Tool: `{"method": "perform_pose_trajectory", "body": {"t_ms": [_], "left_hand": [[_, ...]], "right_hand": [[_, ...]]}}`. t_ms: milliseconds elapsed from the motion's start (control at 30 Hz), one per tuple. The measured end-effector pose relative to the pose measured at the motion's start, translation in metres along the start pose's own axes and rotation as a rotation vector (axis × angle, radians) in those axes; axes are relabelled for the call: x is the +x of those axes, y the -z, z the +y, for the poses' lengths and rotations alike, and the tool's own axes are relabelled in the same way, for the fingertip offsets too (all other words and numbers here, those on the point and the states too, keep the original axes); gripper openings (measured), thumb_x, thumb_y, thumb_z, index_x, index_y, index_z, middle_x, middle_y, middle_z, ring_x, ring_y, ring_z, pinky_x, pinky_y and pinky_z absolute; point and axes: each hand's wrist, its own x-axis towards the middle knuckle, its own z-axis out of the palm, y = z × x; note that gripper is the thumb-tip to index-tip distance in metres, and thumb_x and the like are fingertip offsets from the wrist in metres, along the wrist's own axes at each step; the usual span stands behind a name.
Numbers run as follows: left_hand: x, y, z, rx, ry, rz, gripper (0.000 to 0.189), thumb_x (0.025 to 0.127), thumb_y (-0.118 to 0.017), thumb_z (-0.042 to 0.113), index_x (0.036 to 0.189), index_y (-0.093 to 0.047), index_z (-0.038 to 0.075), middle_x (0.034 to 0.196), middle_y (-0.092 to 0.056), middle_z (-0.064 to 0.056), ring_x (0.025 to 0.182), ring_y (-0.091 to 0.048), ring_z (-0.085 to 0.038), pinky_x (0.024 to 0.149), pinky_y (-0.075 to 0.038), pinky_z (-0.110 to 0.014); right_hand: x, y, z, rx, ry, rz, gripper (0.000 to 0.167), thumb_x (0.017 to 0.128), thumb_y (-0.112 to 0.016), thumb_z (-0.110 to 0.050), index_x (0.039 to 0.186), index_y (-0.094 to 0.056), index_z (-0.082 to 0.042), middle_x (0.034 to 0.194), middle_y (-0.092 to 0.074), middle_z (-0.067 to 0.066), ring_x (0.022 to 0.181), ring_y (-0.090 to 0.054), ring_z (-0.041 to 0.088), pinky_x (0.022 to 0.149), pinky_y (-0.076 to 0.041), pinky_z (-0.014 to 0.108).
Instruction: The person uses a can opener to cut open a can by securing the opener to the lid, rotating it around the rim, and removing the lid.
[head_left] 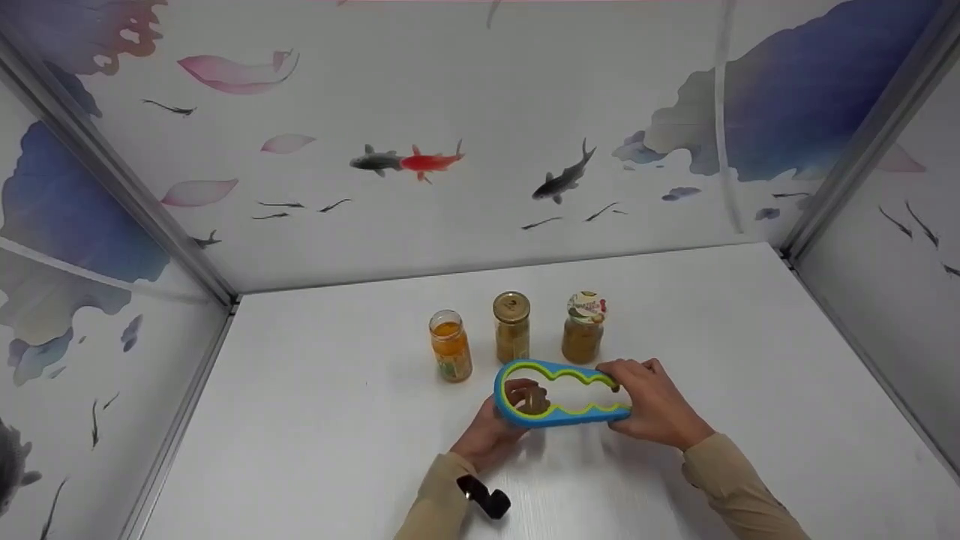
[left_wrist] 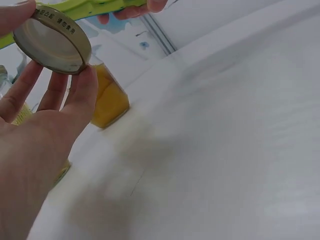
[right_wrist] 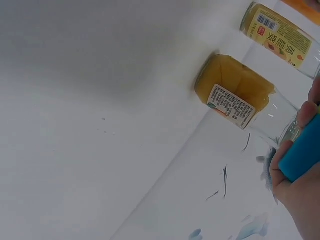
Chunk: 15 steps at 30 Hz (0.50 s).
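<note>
My left hand point(head_left: 487, 435) pinches a gold metal jar lid point(left_wrist: 82, 39) by its rim, its pale inner side facing the wrist camera. My right hand point(head_left: 656, 405) grips the narrow end of a blue and lime-green jar opener point(head_left: 577, 417) with a scalloped inner edge. The opener's rounded end overlaps the left fingers and the lid in the head view; whether the left thumb touches it I cannot tell. Just beyond stands a glass jar point(head_left: 452, 360) of orange contents, its mouth uncovered.
Behind the opener stand a tall jar point(head_left: 513, 341) with a gold lid and a jar point(head_left: 582, 342) with a fruit-patterned lid. All are upright on the white table point(head_left: 300, 420). Printed wall panels point(head_left: 480, 90) enclose the back and sides.
</note>
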Motion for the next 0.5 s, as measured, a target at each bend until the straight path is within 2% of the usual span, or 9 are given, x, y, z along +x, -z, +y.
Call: {"method": "perform_pose_trajectory", "body": {"t_ms": [33,67,100,200,300,500], "left_hand": [[0.003,-0.006,-0.003,0.023,-0.008,0.042,0.057,0.079,-0.058,-0.012,0.134,-0.044,-0.003,0.137,-0.047,-0.023,0.125,-0.047,-0.035,0.106,-0.035,-0.044],[0.006,-0.005,-0.011,0.032,-0.028,0.099,0.056,0.078,-0.059,-0.013,0.131,-0.046,-0.004,0.135,-0.048,-0.024,0.123,-0.048,-0.034,0.105,-0.036,-0.044],[0.005,-0.002,-0.010,0.049,-0.033,0.126,0.052,0.078,-0.058,-0.012,0.128,-0.050,-0.002,0.132,-0.051,-0.022,0.120,-0.050,-0.031,0.104,-0.038,-0.042],[-0.004,0.006,0.006,0.082,0.004,0.071,0.046,0.085,-0.059,-0.001,0.130,-0.052,0.003,0.135,-0.050,-0.020,0.121,-0.049,-0.028,0.103,-0.040,-0.041],[-0.009,0.014,0.018,0.123,0.040,0.038,0.051,0.086,-0.063,0.005,0.135,-0.049,0.004,0.139,-0.046,-0.020,0.124,-0.047,-0.030,0.103,-0.040,-0.041],[-0.016,0.024,0.029,0.156,0.080,0.098,0.054,0.085,-0.064,0.006,0.136,-0.047,0.002,0.137,-0.046,-0.015,0.126,-0.045,-0.031,0.103,-0.040,-0.038]], "right_hand": [[-0.001,0.000,0.001,-0.012,-0.008,0.006,0.068,0.063,-0.089,-0.021,0.121,-0.056,-0.011,0.113,-0.062,0.001,0.100,-0.054,0.018,0.085,-0.037,0.044],[-0.001,-0.001,0.002,-0.019,-0.016,0.014,0.067,0.063,-0.089,-0.020,0.121,-0.056,-0.010,0.112,-0.063,0.001,0.099,-0.054,0.018,0.084,-0.037,0.044],[-0.002,-0.001,0.003,-0.022,-0.024,0.021,0.067,0.063,-0.089,-0.019,0.121,-0.057,-0.010,0.111,-0.063,0.001,0.099,-0.054,0.018,0.084,-0.037,0.044],[-0.004,0.001,0.006,-0.025,-0.048,0.042,0.067,0.062,-0.089,-0.017,0.120,-0.057,-0.009,0.108,-0.063,0.002,0.097,-0.054,0.019,0.084,-0.037,0.044],[-0.006,0.003,0.008,-0.036,-0.075,0.043,0.068,0.062,-0.089,-0.016,0.120,-0.057,-0.008,0.106,-0.063,0.003,0.096,-0.054,0.020,0.083,-0.036,0.045],[-0.010,0.005,0.014,-0.059,-0.119,0.033,0.067,0.061,-0.090,-0.014,0.120,-0.057,-0.008,0.107,-0.064,0.005,0.099,-0.055,0.024,0.083,-0.036,0.048]]}}
